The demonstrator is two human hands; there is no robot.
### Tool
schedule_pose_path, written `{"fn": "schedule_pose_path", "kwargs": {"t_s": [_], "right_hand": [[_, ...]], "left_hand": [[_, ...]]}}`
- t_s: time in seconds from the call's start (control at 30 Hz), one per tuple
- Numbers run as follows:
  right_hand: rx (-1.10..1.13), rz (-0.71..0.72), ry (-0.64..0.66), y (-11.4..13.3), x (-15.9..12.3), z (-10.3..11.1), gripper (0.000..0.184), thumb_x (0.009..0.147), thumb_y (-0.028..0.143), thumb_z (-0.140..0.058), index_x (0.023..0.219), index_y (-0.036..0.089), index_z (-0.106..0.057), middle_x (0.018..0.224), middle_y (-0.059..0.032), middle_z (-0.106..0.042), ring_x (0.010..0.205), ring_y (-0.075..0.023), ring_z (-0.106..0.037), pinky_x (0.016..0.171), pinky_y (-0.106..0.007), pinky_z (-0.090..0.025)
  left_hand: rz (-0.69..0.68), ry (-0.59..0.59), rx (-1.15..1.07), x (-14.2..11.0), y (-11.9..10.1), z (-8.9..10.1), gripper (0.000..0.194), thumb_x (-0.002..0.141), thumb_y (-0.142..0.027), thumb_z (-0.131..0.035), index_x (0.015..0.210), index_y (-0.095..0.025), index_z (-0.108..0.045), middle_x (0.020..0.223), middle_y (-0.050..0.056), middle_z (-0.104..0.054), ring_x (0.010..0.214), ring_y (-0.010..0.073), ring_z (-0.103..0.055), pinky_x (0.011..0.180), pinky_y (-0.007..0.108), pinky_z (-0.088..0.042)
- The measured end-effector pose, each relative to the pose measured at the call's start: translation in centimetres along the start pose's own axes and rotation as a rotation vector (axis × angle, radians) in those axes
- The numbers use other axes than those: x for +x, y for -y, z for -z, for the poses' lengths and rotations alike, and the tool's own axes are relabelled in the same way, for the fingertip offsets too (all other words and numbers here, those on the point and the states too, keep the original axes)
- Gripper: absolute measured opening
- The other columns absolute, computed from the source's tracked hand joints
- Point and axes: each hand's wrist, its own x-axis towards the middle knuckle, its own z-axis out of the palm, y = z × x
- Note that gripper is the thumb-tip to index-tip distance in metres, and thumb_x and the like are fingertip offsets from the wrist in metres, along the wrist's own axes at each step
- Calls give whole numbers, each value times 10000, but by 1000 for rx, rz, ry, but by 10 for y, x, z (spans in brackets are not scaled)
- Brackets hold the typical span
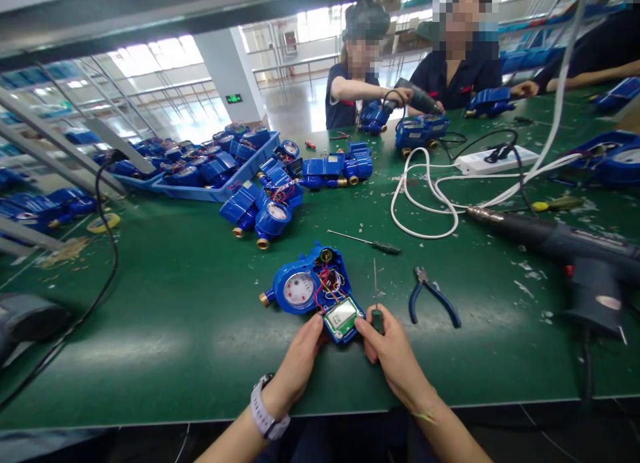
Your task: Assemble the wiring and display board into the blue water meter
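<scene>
An opened blue water meter (299,290) lies in front of me, its round dial facing up and its wires exposed. From its housing a small green circuit board with a display (343,318) comes out toward me on colored wires. My left hand (302,352) grips the left edge of that board. At the board's right edge rests the thumb of my right hand (390,346). The same hand is closed around the dark green handle of a screwdriver (377,320), its shaft pointing away from me. Diagonal cutters (431,296) lie to the right with handles spread.
A second screwdriver (373,242) lies beyond the meter. Several blue meters (273,216) and a full blue crate (200,191) stand farther left. At right are a heat gun (595,263), a white power strip (495,160) and looped white cable (425,235). Co-workers (453,70) sit opposite.
</scene>
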Motion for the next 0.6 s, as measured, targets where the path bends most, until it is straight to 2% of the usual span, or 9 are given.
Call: {"fn": "schedule_pose_path", "kwargs": {"t_s": [0.1,0.2,0.27,0.33,0.43,0.5,0.53,0.6], "right_hand": [[68,-37,14,-1,-10,-1,449,781,537,-708,806,237,-374,448,143,-311,362,-59,-246,371,-177,-219],[109,-80,39,0,-17,-2,477,766,537,-737,796,236,-368,443,151,-291,359,-47,-227,367,-165,-210],[120,-112,84,2,-22,-3,478,773,539,-737,790,233,-371,454,150,-287,359,-40,-227,364,-158,-212],[132,-142,131,4,-27,-3,468,786,526,-737,788,224,-378,524,127,-368,366,-24,-238,365,-155,-221],[148,-167,195,8,-32,3,461,786,478,-755,777,205,-384,811,48,-545,382,15,-266,362,-157,-225],[144,-183,242,8,-34,10,455,782,449,-766,774,198,-387,972,16,-564,392,28,-290,362,-161,-224],[133,-196,262,8,-35,14,451,781,443,-769,776,198,-390,964,18,-565,393,25,-295,363,-162,-225],[98,-221,289,6,-37,21,446,788,458,-759,781,207,-390,778,58,-540,386,4,-283,368,-162,-224]], "left_hand": [[49,17,-139,3,-5,-8,684,793,-691,-587,1165,-123,-667,1272,143,-657,1292,331,-515,1144,485,-338],[90,75,-180,6,-8,-7,730,781,-747,-538,1151,-134,-678,1262,143,-662,1300,335,-509,1148,478,-328],[84,206,-162,7,-11,-1,740,762,-745,-566,1195,-152,-660,1300,149,-637,1289,341,-521,1140,477,-333],[78,404,-142,9,-14,7,774,714,-677,-687,1306,-189,-584,1383,157,-571,1300,352,-509,1132,484,-335],[150,648,-141,12,-21,18,931,653,-464,-837,1451,-261,-404,1482,156,-463,1344,363,-462,1130,506,-320],[203,747,-111,16,-24,23,987,651,-352,-854,1485,-303,-328,1513,139,-425,1371,349,-431,1139,511,-301],[221,795,-73,17,-24,24,999,655,-321,-854,1491,-320,-307,1525,128,-409,1383,340,-416,1145,511,-291],[247,886,32,20,-24,26,999,665,-283,-852,1491,-343,-294,1537,107,-390,1401,318,-393,1160,505,-270]]}}
